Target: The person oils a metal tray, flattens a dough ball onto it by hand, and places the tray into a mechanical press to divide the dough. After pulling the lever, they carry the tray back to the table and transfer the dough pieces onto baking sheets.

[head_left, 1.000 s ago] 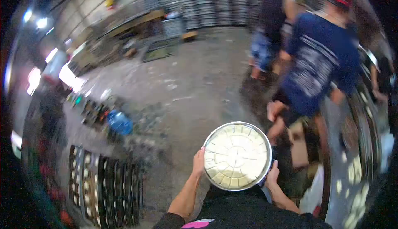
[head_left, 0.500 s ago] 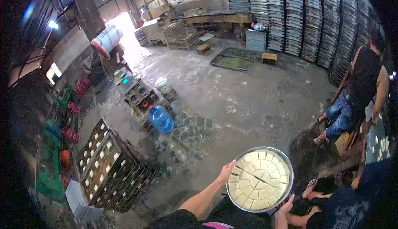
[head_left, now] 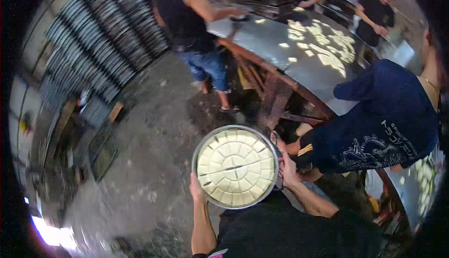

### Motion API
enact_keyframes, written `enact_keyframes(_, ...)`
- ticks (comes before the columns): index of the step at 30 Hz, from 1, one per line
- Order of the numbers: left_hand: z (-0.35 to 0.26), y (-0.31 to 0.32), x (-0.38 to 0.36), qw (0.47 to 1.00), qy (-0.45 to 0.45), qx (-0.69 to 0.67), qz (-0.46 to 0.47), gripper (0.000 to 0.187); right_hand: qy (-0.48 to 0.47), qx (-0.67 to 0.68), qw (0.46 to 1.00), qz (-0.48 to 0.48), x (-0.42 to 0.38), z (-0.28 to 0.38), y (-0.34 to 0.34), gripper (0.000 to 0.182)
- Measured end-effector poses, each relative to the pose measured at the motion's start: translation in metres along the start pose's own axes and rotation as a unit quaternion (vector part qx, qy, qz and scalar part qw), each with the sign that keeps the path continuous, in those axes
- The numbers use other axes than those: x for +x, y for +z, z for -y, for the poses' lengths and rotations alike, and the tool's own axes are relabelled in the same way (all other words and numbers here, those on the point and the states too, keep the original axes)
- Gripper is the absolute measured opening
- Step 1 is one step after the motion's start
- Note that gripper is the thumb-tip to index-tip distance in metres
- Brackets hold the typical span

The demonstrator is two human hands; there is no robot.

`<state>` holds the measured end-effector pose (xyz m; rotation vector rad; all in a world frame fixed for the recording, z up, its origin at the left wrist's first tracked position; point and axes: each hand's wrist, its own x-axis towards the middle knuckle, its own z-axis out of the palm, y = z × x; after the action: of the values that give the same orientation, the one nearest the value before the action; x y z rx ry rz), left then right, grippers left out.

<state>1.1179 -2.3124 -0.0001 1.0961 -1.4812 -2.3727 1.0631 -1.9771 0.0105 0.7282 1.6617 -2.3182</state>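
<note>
A round metal pan [head_left: 243,206] is held in front of my body at about waist height. It is filled with pale dough [head_left: 234,183] cut in rings and wedges, with a straight dark gap across the middle. My left hand [head_left: 197,190] grips the pan's left rim, its fingers partly hidden beneath. On the other side my right hand [head_left: 289,170] holds the right rim, and its fingertips under the pan are hidden. A dark edge shows beside my right hand; I cannot make out what it is.
Right of me a co-worker in a dark printed shirt [head_left: 379,122] sits close by the long metal-topped table [head_left: 262,38], which bears many dough pieces [head_left: 322,38]. Another person in a black top [head_left: 187,19] stands at it. Tall stacks of trays [head_left: 89,43] line the wall.
My view has swung to the right, bringing the table and several co-workers into sight. The pan stays in both my hands and has turned with me.
</note>
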Motion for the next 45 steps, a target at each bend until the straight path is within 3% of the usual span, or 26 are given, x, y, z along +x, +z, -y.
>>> enact_keyframes(2,-0.012,0.028,0.031,0.999,-0.016,0.016,0.034,0.059,-0.005,0.017,1.0,-0.009,0.028,0.022,0.014,0.041)
enact_keyframes(3,-0.02,-0.011,-0.022,0.996,0.043,-0.029,0.075,0.06,-0.015,0.038,0.999,0.004,-0.04,0.022,0.013,0.038)
enact_keyframes(5,-0.034,0.011,0.009,0.987,0.072,-0.066,0.126,0.062,-0.014,0.039,0.999,0.004,-0.039,0.052,0.035,0.033)
enact_keyframes(7,-0.058,0.033,0.009,0.989,-0.01,-0.073,0.126,0.06,-0.046,0.053,0.997,-0.016,-0.056,0.091,0.052,0.031)
enact_keyframes(9,-0.055,0.048,0.038,0.986,0.009,-0.04,0.16,0.057,-0.066,0.071,0.995,0.018,-0.06,0.124,0.059,0.025)
enact_keyframes(11,-0.067,0.115,0.074,0.986,-0.016,0.017,0.165,0.057,-0.069,0.18,0.979,0.064,-0.041,0.17,0.071,0.019)
enact_keyframes(13,-0.071,0.158,0.116,0.963,-0.058,-0.007,0.264,0.058,-0.076,0.227,0.962,0.133,-0.041,0.223,0.09,0.02)
enact_keyframes(15,-0.09,0.219,0.138,0.948,-0.142,-0.05,0.282,0.06,-0.134,0.234,0.945,0.184,-0.026,0.266,0.116,0.024)
enact_keyframes(19,-0.096,0.322,0.204,0.914,-0.231,-0.055,0.328,0.058,-0.212,0.252,0.926,0.186,0.01,0.33,0.166,0.035)
enact_keyframes(21,-0.086,0.367,0.276,0.896,-0.188,0.072,0.395,0.052,-0.237,0.249,0.922,0.177,0.031,0.356,0.188,0.038)
enact_keyframes(22,-0.109,0.408,0.277,0.901,-0.167,0.099,0.389,0.044,-0.247,0.222,0.932,0.145,0.037,0.37,0.197,0.041)
enact_keyframes(24,-0.138,0.471,0.295,0.88,-0.001,0.199,0.43,0.033,-0.288,0.213,0.931,0.068,0.045,0.4,0.225,0.041)
enact_keyframes(25,-0.13,0.504,0.317,0.833,0.109,0.29,0.458,0.034,-0.312,0.213,0.925,0.036,0.051,0.408,0.227,0.041)
enact_keyframes(26,-0.132,0.541,0.322,0.809,0.152,0.328,0.463,0.039,-0.339,0.214,0.916,0.006,0.057,0.417,0.228,0.038)
enact_keyframes(28,-0.122,0.613,0.328,0.718,0.374,0.376,0.45,0.034,-0.375,0.196,0.905,-0.052,0.069,0.428,0.228,0.034)
enact_keyframes(29,-0.116,0.641,0.327,0.718,0.373,0.371,0.457,0.034,-0.388,0.184,0.899,-0.082,0.074,0.435,0.23,0.032)
enact_keyframes(31,-0.115,0.684,0.326,0.575,0.492,0.473,0.452,0.029,-0.401,0.164,0.891,-0.135,0.077,0.448,0.252,0.03)
enact_keyframes(32,-0.098,0.704,0.331,0.578,0.496,0.464,0.452,0.029,-0.407,0.15,0.884,-0.175,0.082,0.449,0.247,0.03)
enact_keyframes(34,-0.069,0.715,0.334,0.51,0.552,0.489,0.443,0.024,-0.409,0.128,0.868,-0.251,0.088,0.45,0.24,0.029)
enact_keyframes(36,-0.048,0.712,0.336,0.502,0.532,0.475,0.489,0.024,-0.401,0.131,0.865,-0.271,0.087,0.45,0.228,0.029)
enact_keyframes(38,-0.075,0.715,0.345,0.483,0.522,0.463,0.529,0.025,-0.401,0.125,0.859,-0.293,0.087,0.457,0.231,0.03)
enact_keyframes(40,-0.1,0.71,0.347,0.559,0.353,0.513,0.548,0.027,-0.4,0.127,0.862,-0.284,0.087,0.451,0.211,0.031)
enact_keyframes(42,-0.134,0.711,0.375,0.667,0.363,0.454,0.466,0.02,-0.395,0.128,0.867,-0.277,0.091,0.445,0.193,0.031)
enact_keyframes(43,-0.146,0.714,0.399,0.666,0.442,0.443,0.405,0.015,-0.399,0.125,0.869,-0.264,0.094,0.442,0.186,0.032)
enact_keyframes(44,-0.159,0.713,0.423,0.703,0.418,0.418,0.394,0.012,-0.405,0.119,0.87,-0.254,0.097,0.442,0.179,0.032)
enact_keyframes(45,-0.169,0.718,0.447,0.699,0.465,0.437,0.324,0.009,-0.407,0.121,0.867,-0.259,0.098,0.445,0.178,0.032)
